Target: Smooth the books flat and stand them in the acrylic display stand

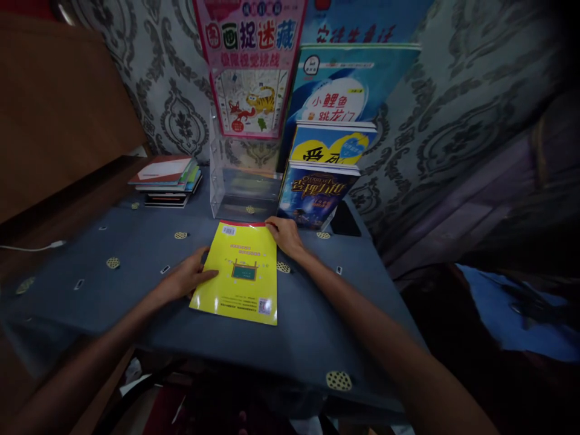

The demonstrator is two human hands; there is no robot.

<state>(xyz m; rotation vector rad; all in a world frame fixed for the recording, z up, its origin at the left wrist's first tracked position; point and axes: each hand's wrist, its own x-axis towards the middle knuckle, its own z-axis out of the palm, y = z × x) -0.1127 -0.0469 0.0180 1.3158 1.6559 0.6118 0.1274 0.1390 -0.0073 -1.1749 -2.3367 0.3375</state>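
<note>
A thin yellow book (pixel 244 248) is between my hands above the blue-grey tabletop, with a barcode at its upper left and a small green board picture on it. My left hand (pixel 193 275) grips its left edge, thumb on top and fingers underneath. At the top right corner, my right hand (pixel 284 234) pinches the book. Just beyond it stands a clear acrylic book rack (pixel 215 181). A pink picture book (pixel 254 57) rests high in the rack's left column. In the right column stand a dark blue book (pixel 315 196), a yellow-and-blue book (pixel 312 142) and a teal book (pixel 357 66).
A stack of books (pixel 167 175) lies at the table's back left. A dark flat object (pixel 347 219) sits right of the rack. A white cable (pixel 34 246) crosses the left side. Patterned wallpaper (pixel 181 115) rises behind, and a brown panel (pixel 54 103) stands at left.
</note>
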